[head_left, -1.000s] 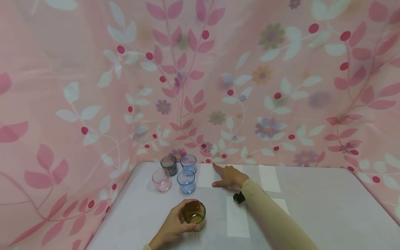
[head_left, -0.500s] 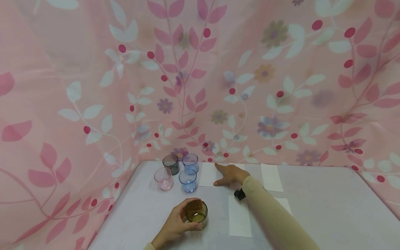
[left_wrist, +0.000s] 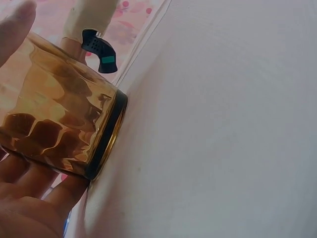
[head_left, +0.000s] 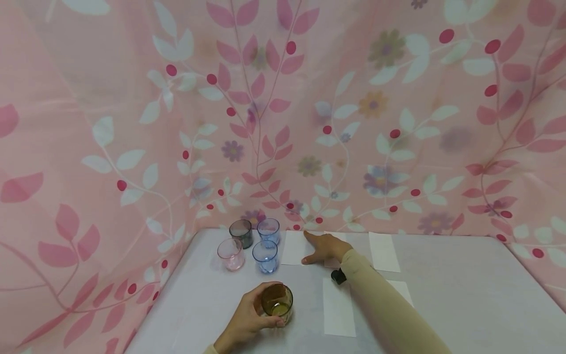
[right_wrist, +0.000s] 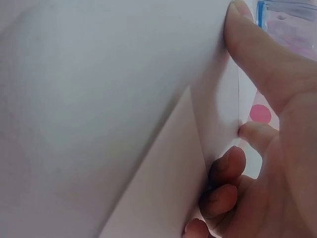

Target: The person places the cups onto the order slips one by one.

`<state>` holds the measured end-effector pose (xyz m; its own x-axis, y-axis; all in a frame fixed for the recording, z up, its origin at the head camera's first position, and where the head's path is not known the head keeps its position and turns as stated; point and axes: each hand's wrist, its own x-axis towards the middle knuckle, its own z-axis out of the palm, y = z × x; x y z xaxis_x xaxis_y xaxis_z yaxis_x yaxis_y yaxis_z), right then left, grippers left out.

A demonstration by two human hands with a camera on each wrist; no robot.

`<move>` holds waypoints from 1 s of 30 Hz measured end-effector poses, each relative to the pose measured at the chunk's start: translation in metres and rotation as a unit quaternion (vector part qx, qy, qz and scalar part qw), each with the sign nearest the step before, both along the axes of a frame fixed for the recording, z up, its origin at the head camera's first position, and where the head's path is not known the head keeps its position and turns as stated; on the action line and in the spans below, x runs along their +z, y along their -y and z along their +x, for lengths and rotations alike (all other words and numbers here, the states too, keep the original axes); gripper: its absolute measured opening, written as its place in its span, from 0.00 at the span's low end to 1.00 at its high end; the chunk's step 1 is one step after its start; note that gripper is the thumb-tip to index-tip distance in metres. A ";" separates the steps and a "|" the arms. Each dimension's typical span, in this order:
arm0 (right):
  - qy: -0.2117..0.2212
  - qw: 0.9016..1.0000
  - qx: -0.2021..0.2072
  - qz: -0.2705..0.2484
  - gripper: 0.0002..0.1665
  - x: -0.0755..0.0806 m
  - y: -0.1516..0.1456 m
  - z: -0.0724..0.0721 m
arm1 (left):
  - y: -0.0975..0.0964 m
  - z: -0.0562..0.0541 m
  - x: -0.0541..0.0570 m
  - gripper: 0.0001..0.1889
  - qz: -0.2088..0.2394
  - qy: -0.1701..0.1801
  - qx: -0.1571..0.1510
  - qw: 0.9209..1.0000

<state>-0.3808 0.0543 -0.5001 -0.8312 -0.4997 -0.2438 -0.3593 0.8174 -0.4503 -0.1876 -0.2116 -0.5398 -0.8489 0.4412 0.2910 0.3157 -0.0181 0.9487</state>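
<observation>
Near the front of a pale bench [head_left: 468, 295], an amber glass [head_left: 277, 299] is being gripped by a person's left hand [head_left: 246, 314], the thumb and fingers clamped around its sides and its mouth facing up; whether its base is touching the bench cannot be told. Farther back, a white sheet [head_left: 292, 248] is being touched at its edge by the right hand [head_left: 327, 248], whose thumb and forefinger are being held straight and wide apart while the other fingers are being kept curled in the right wrist view; a black wrist device [head_left: 338, 276] is being worn below that hand, beside a beige sleeve [head_left: 389, 302].

Beyond the amber glass, on the left, four tumblers are being grouped closely by their placing: a pink glass [head_left: 231, 255] and a blue glass [head_left: 266, 258] are standing in front, with a dark grey glass [head_left: 241, 234] and a pale blue glass [head_left: 268, 231] behind; more paper [head_left: 384, 251] is being seen to the right of the hand and nearer the front, partly covered by the arm; behind the bench, a pink floral cloth [head_left: 283, 123] is being hung as a backdrop.
</observation>
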 end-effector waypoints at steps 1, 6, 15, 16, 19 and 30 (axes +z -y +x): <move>0.000 1.000 0.000 0.001 0.64 0.000 0.000 0.000 | 0.000 0.000 0.000 0.41 -0.001 0.002 0.000 1.000; 0.003 1.000 -0.001 0.006 0.64 0.001 -0.001 0.000 | 0.001 -0.002 0.000 0.40 0.000 -0.007 -0.004 1.000; 0.002 1.000 0.001 0.003 0.63 0.003 -0.001 0.001 | 0.003 -0.002 0.004 0.39 -0.018 -0.019 0.029 0.999; 0.002 1.000 0.001 0.001 0.63 0.003 0.000 0.002 | 0.003 -0.003 0.006 0.39 -0.016 -0.016 0.036 0.999; 0.005 1.000 -0.003 -0.004 0.63 0.004 0.000 0.003 | 0.005 -0.006 0.014 0.39 0.001 -0.016 0.050 0.999; 0.022 1.000 -0.016 -0.008 0.64 0.001 0.002 0.000 | 0.007 -0.036 0.067 0.35 0.042 -0.046 0.050 0.997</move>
<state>-0.3806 0.0527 -0.4995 -0.8356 -0.4774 -0.2718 -0.3132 0.8205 -0.4783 -0.2241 -0.2184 -0.4723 -0.8554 0.3263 0.4021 0.4057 -0.0604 0.9120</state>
